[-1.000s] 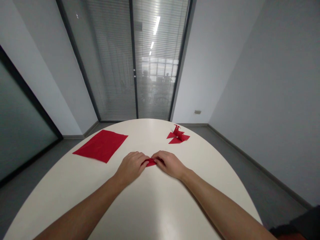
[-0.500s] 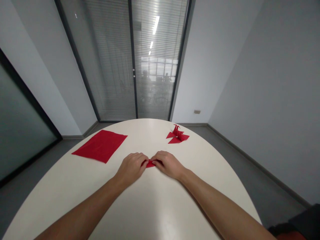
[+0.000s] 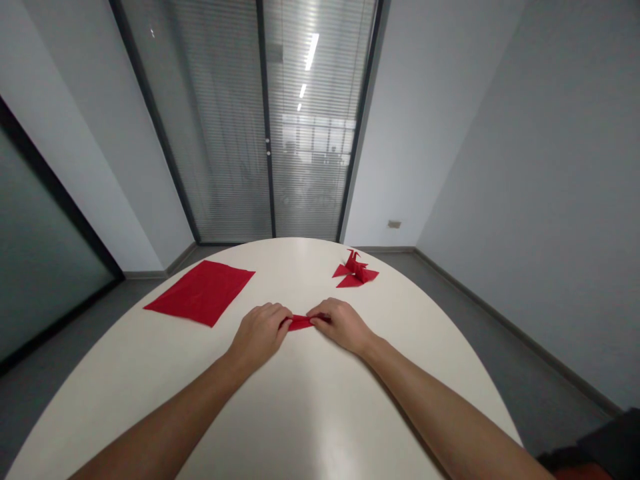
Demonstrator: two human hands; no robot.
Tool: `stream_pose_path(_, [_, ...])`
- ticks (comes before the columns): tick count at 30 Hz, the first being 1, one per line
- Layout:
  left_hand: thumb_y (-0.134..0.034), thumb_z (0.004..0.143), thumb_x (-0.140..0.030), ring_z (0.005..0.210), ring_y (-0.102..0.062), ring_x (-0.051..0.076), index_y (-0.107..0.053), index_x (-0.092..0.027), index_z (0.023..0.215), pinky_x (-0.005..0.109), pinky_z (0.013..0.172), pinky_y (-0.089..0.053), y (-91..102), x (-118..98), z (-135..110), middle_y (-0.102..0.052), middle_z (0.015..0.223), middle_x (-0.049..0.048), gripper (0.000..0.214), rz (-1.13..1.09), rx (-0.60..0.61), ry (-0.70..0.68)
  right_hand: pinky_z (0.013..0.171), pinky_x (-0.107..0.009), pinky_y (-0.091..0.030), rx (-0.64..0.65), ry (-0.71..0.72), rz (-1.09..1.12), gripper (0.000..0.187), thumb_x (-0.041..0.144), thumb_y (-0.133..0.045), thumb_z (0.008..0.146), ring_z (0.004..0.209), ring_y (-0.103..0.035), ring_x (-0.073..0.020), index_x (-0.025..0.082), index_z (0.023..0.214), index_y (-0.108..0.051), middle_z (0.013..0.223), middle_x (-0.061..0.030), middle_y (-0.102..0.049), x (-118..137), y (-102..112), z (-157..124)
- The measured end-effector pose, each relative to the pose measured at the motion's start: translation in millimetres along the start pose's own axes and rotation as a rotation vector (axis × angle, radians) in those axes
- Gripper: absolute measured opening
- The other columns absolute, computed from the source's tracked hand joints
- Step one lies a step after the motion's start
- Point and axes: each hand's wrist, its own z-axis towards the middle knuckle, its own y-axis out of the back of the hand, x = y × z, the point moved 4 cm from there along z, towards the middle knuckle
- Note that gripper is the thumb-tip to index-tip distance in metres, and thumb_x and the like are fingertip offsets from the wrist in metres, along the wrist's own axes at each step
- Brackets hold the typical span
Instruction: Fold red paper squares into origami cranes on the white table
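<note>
Grey walls (image 3: 540, 187), white table (image 3: 285, 407) (rounded); red paper (image 3: 301, 323)

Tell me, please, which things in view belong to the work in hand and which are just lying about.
In use: small folded red paper strip; bare left hand; bare right hand.

Apparently lying about: flat red four-cornered paper sheet; folded red paper birds.

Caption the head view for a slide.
Left hand and right hand hold folded red paper between them, red origami figures beyond.

Paper (image 3: 301, 323) is before cranes (image 3: 358, 272), right of sheet (image 3: 203, 293).
</note>
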Motion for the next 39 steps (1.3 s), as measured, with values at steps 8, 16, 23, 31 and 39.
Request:
stream_pose_path(8, [-0.055,0.092,-0.017,0.08,-0.062,0.021,-0.065,-0.02,0.09,0.034,0.072,-0.047,-0.3,3.4,-1.4,-0.07,0.086,0.0035,0.011,0.016,-0.026,0.028,0.076,-0.029,-0.05,-0.047,-0.084,0.112,0.015,0.014,-0.066,0.085,0.082,-0.065,-0.0174,0.021,0.096,-0.073,0.091,-0.0028,-0.072,-7.2,1.2,-1.5])
stream_pose_path(16, [-0.055,0.092,-0.018,0.078,-0.062,0.02,-0.065,-0.021,0.09,0.033,0.07,-0.047,-2.5,8.6,-4.2,-0.07,0.086,0.0033,0.01,0.01,-0.057,0.035,0.074,-0.029,-0.046,-0.003,-0.026,-0.005,0.007,0.015,-0.064,0.087,0.08,-0.059,-0.0175,0.019,0.088,-0.069,0.084,-0.0034,-0.068,-6.2,4.4,-2.4])
stream_pose_path(23, [-0.055,0.092,-0.017,0.08,-0.063,0.021,-0.064,-0.02,0.089,0.034,0.071,-0.046,-2.5,7.6,-3.8,-0.069,0.086,0.0035,0.01,0.024,-0.016,0.042,0.085,-0.034,-0.046,0.018,0.045,-0.085,0.011,0.019,-0.057,0.094,0.092,-0.06,-0.0206,0.017,0.085,-0.064,0.097,-0.0092,-0.069,-3.8,5.1,-1.3])
stream_pose_path(31, [-0.054,0.092,-0.017,0.079,-0.063,0.02,-0.065,-0.02,0.089,0.033,0.07,-0.046,-1.0,7.0,-4.0,-0.07,0.086,0.0034,0.011,0.027,-0.014,0.041,0.08,-0.033,-0.046,-0.024,0.034,-0.08,0.006,0.014,-0.058,0.09,0.085,-0.058,-0.0195,0.017,0.087,-0.063,0.09,-0.0068,-0.067,-8.3,5.3,-3.3])
stream_pose_path(39, [-0.054,0.091,-0.016,0.077,-0.062,0.02,-0.065,-0.02,0.088,0.033,0.069,-0.045,1.2,6.7,-4.4,-0.069,0.085,0.0032,0.012,0.032,-0.009,0.048,0.077,-0.031,-0.046,-0.038,-0.043,0.049,0.018,0.017,-0.063,0.088,0.083,-0.059,-0.0189,0.02,0.103,-0.072,0.087,-0.0038,-0.07,-12.1,3.1,-2.4])
